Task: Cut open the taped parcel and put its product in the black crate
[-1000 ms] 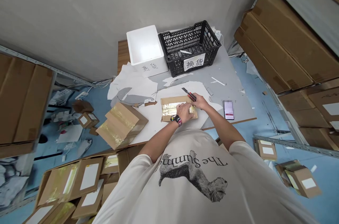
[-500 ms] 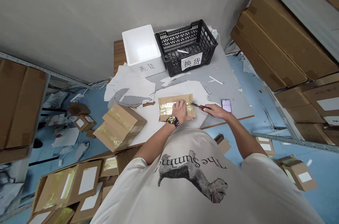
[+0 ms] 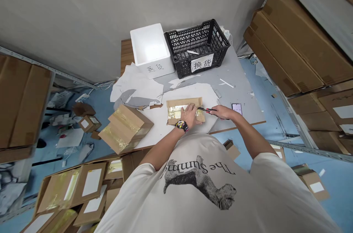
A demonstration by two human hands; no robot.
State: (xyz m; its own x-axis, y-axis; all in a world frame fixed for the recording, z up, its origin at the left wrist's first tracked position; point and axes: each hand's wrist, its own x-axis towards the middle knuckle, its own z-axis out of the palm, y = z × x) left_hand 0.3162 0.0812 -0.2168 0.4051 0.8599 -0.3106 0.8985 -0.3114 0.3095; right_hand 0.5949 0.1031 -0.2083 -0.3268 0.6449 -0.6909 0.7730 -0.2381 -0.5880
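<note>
A small cardboard box (image 3: pixel 171 110) wrapped in yellowish clear tape lies on white paper on the table. My left hand (image 3: pixel 189 114), with a colourful watch at the wrist, rests on top of the box with its fingers spread. On the box's right side, my right hand (image 3: pixel 222 111) is wrapped round the handle of a red and black cutter (image 3: pixel 211 110). The cutter's front end points left and reaches the right part of the box, close to my left fingertips. Whether the blade is in the tape is too small to tell.
Behind stand a white foam box (image 3: pixel 154 67) and a black crate (image 3: pixel 197 49). An open taped carton (image 3: pixel 127 126) leans at the table's left edge. A phone (image 3: pixel 236 108) lies right of my right hand. Torn paper (image 3: pixel 135 88) lies at the left; more cartons (image 3: pixel 91 185) are below.
The camera view has shifted slightly. The cutter lies flatter and its front end is a little nearer my left fingers. My left hand still rests on the box.
</note>
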